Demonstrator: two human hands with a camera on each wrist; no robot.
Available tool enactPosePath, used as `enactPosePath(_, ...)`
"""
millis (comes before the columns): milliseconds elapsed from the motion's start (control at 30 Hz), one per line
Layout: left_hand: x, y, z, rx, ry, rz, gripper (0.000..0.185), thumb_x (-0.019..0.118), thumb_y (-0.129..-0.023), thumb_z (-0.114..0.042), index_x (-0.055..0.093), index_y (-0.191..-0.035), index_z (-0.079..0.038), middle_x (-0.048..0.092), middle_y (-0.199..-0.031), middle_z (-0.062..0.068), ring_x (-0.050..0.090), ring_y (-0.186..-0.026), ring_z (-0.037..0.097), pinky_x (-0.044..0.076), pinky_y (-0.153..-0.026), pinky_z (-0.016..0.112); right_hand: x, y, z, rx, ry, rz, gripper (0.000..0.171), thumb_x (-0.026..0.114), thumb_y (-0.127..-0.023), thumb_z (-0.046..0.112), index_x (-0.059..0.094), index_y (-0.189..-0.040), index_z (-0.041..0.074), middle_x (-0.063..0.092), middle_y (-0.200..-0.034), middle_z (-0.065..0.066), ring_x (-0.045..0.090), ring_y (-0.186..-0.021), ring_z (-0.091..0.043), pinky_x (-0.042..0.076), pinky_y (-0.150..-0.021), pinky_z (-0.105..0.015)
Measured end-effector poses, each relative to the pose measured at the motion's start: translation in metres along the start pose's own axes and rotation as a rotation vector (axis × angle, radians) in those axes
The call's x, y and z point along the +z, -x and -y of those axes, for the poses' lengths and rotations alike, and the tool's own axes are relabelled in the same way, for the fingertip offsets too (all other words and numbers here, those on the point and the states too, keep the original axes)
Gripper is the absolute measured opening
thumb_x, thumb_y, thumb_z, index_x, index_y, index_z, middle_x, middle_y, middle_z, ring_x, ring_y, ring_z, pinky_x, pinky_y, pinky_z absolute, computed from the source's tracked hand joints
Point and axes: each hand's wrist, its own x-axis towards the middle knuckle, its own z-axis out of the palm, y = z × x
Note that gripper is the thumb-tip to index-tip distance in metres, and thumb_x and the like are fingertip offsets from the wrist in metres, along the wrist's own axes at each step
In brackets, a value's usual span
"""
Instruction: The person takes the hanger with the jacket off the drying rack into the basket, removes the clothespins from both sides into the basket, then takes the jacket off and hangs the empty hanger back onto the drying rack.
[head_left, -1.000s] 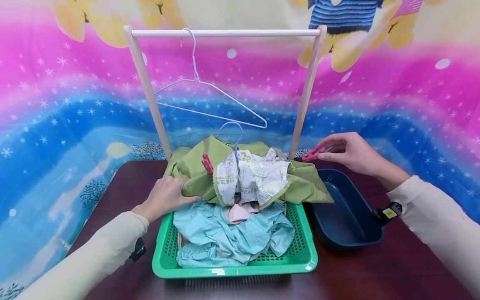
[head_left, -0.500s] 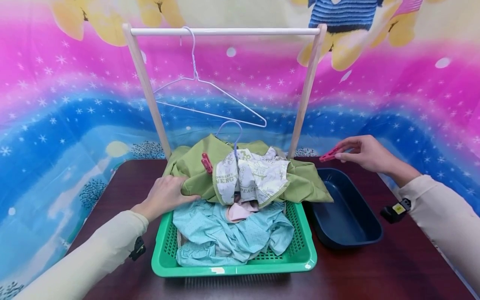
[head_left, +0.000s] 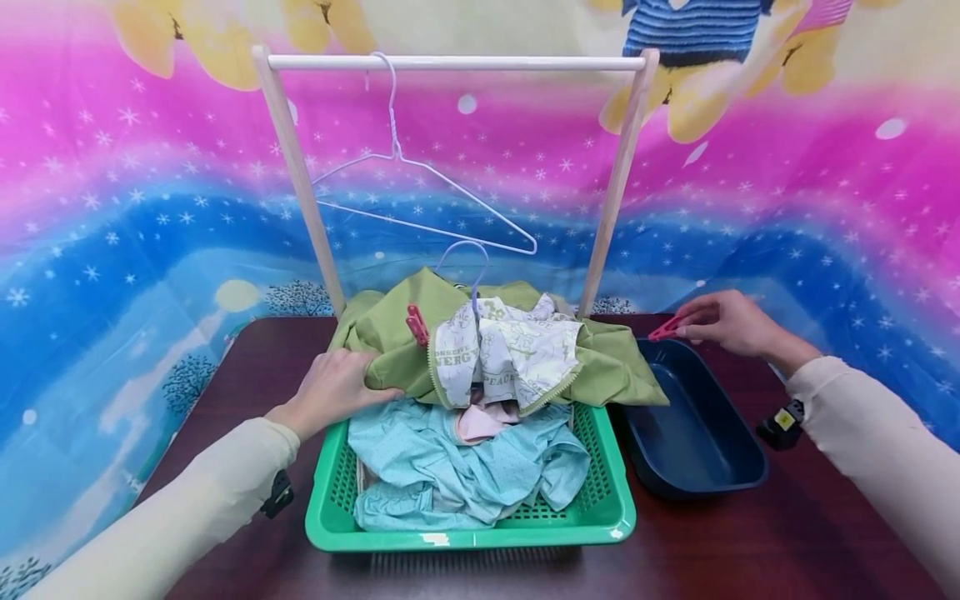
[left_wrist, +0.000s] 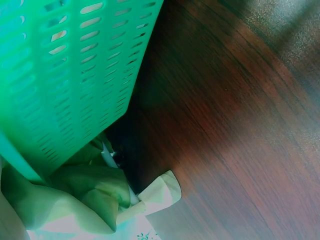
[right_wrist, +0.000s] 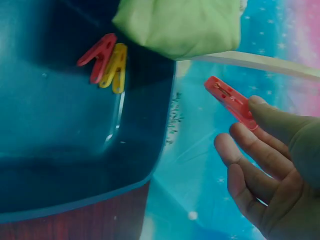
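My right hand (head_left: 735, 325) pinches a red clothespin (right_wrist: 231, 102) between thumb and fingers, above the back rim of the dark blue bin (head_left: 693, 425). Inside that bin, the right wrist view shows a red clothespin (right_wrist: 100, 57) beside a yellow clothespin (right_wrist: 115, 69). With my left hand (head_left: 333, 387) I grip the left part of a green jacket (head_left: 397, 350); its white printed lining shows. Another red clothespin (head_left: 417, 325) is on the jacket, left of the lining. A lilac hanger (head_left: 463, 243) sticks up from the jacket, its lower part hidden.
The jacket lies over the back of a green basket (head_left: 322, 517), which holds a light blue garment (head_left: 465, 467). Behind stands a wooden rack (head_left: 615, 183) with a bare lilac hanger (head_left: 427, 225) on its bar. A patterned cloth (head_left: 825, 192) hangs behind the brown table (head_left: 247, 367).
My right hand has moved right with the red clothespin, away from the jacket, then down toward the bin's back rim. The left hand keeps its grip on the jacket.
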Motion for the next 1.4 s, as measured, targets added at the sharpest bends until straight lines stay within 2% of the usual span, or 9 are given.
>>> enactPosePath(133,0.000,0.000,0.000,-0.002,0.000,0.007,0.046,0.085,-0.076,-0.049,0.051,-0.067,-0.019,0.039,-0.053,-0.007,0.034,-0.047,0.009,0.029,-0.045,0.026,0.009,-0.003,-0.006,0.039,0.030,0.051,0.032,0.068,-0.096,0.009,0.064,-0.120,-0.011,0.074,-0.105,-0.025,0.069,-0.069,-0.009,0.046,-0.051,-0.027)
enactPosePath(367,-0.001,0.001,0.000,-0.005,0.002,0.005,0.045,0.085,-0.076,-0.048,0.053,-0.068,-0.019,0.041,-0.053,-0.007,0.036,-0.047,0.009,0.031,-0.046,0.026,0.023,-0.007,-0.017,0.025,0.059,0.136,0.034,0.068,-0.095,0.006,0.060,-0.119,-0.018,0.073,-0.099,-0.028,0.071,-0.068,-0.025,0.055,-0.058,-0.033)
enactPosePath(467,-0.001,0.001,-0.001,-0.005,0.000,0.005,0.045,0.086,-0.075,-0.048,0.053,-0.068,-0.019,0.041,-0.053,-0.007,0.036,-0.047,0.009,0.030,-0.046,0.026,0.030,-0.007,-0.020,0.045,0.101,0.155,0.033,0.067,-0.096,0.008,0.061,-0.117,-0.016,0.072,-0.102,-0.029,0.071,-0.068,-0.024,0.059,-0.063,-0.038)
enactPosePath(633,0.000,0.001,-0.001,-0.005,-0.006,0.003,0.045,0.085,-0.075,-0.048,0.052,-0.068,-0.019,0.040,-0.053,-0.007,0.036,-0.047,0.009,0.030,-0.046,0.026,0.044,-0.008,-0.027,0.069,0.162,0.185,0.027,0.066,-0.096,0.010,0.065,-0.112,-0.012,0.071,-0.104,-0.029,0.070,-0.064,-0.019,0.060,-0.064,-0.037)
enactPosePath(1167,0.001,0.000,0.000,-0.006,-0.012,0.003,0.046,0.085,-0.075,-0.049,0.052,-0.068,-0.019,0.040,-0.052,-0.007,0.035,-0.047,0.009,0.029,-0.046,0.026,0.062,-0.011,-0.041,0.095,0.151,0.240,0.022,0.067,-0.096,0.010,0.068,-0.106,-0.009,0.074,-0.093,-0.020,0.070,-0.061,-0.020,0.060,-0.062,-0.037)
enactPosePath(1400,0.001,-0.001,0.001,-0.008,-0.013,0.002,0.046,0.085,-0.075,-0.049,0.051,-0.067,-0.019,0.040,-0.052,-0.007,0.035,-0.047,0.009,0.029,-0.046,0.026,0.068,-0.012,-0.039,0.123,0.205,0.294,0.022,0.064,-0.095,0.004,0.066,-0.109,-0.013,0.072,-0.095,-0.024,0.069,-0.058,-0.018,0.058,-0.060,-0.034)
